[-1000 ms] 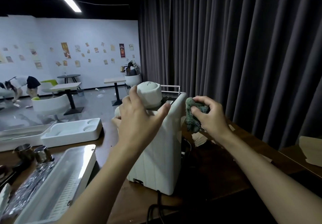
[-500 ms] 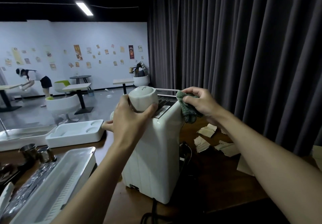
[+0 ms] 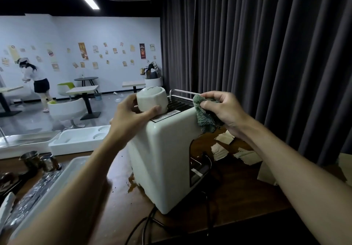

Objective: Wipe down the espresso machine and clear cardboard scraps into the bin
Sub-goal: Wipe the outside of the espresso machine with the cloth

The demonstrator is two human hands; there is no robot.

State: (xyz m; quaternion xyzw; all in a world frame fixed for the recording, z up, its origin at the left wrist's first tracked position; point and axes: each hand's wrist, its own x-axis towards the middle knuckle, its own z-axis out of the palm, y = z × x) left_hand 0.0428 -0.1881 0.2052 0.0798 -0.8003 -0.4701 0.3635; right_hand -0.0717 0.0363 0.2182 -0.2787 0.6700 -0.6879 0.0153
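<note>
Head camera: a white, boxy espresso machine [image 3: 167, 159] stands on a dark wooden counter [image 3: 238, 197], its back corner close to the counter's near edge, where a black power cord [image 3: 150, 222] trails off. A dark pleated curtain [image 3: 266, 54] hangs behind the counter on the right. Torn brown cardboard scraps [image 3: 221, 152] lie on the counter just right of the machine, below the right forearm. To the left, a long white plastic tray [image 3: 57, 178] and two small steel pitchers [image 3: 40, 160] crowd the counter; bare wood shows only in front of the machine.

A black-and-white sticker [image 3: 165, 116] on the machine's top is perhaps a warning label; its print is too small to read.

The left hand [image 3: 129, 119] curls its thumb and fingers round a white upturned ceramic cup [image 3: 151, 100] on the machine's top. The right hand [image 3: 224, 109] pinches a bunched green knitted cloth [image 3: 204, 115] against the machine's top right edge, beside the chrome rail [image 3: 182, 92].
</note>
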